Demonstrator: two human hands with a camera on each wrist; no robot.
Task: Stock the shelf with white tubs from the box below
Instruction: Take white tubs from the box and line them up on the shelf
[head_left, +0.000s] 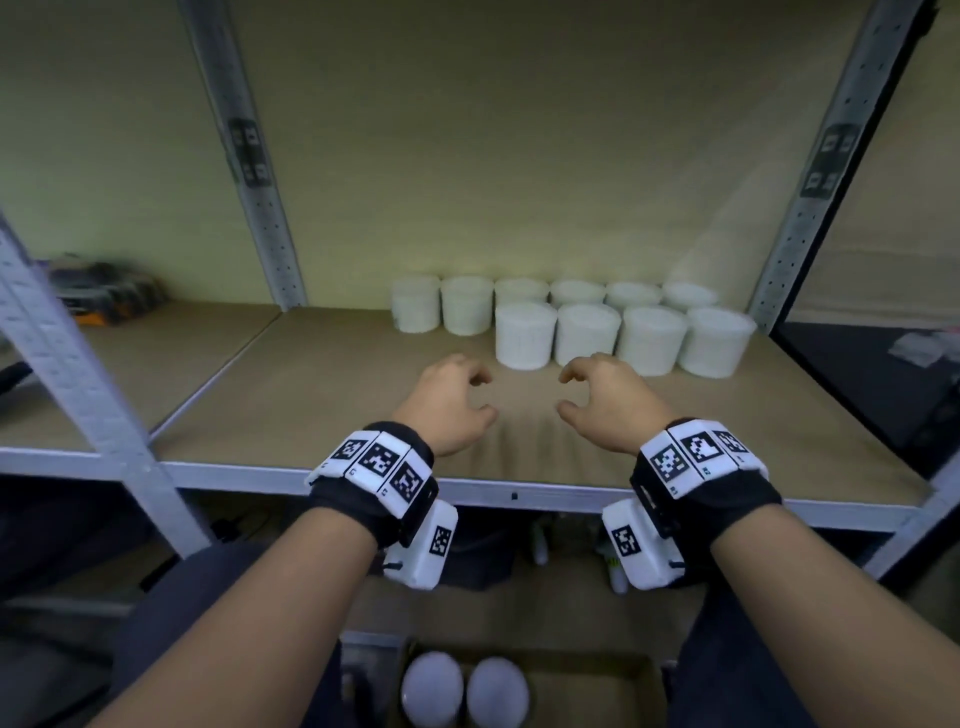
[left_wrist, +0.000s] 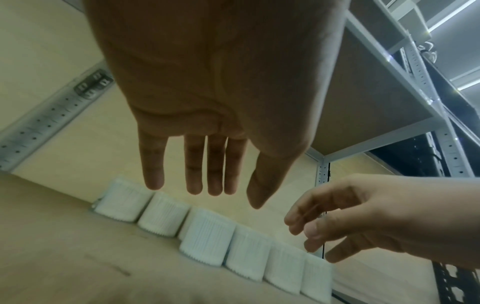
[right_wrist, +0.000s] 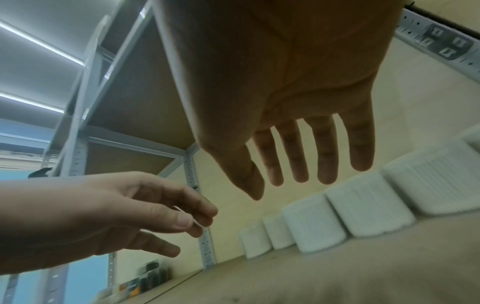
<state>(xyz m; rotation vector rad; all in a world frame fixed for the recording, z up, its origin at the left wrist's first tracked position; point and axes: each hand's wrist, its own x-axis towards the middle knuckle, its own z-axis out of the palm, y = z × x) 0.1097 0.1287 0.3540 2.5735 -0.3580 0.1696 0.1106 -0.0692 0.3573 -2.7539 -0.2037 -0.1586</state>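
Two rows of white ribbed tubs stand at the back right of the brown shelf board (head_left: 337, 395): several in the back row (head_left: 415, 304) and several in the front row (head_left: 522, 338). My left hand (head_left: 483, 397) and right hand (head_left: 566, 394) hover side by side just in front of the front row, both empty, fingers loosely curled. The wrist views show my left hand (left_wrist: 228, 197) and right hand (right_wrist: 278, 189) with relaxed, spread fingers above the tubs (left_wrist: 205, 242) (right_wrist: 314, 228). Below the shelf, a cardboard box (head_left: 597, 680) holds two white tubs (head_left: 432, 688) (head_left: 497, 688).
Grey perforated uprights stand at the back left (head_left: 249, 156), back right (head_left: 821, 166) and front left (head_left: 78, 374). Dark and orange packets (head_left: 104, 296) lie on the neighbouring shelf to the left. Bare board lies left of the tubs. Another shelf board (left_wrist: 363, 92) sits overhead.
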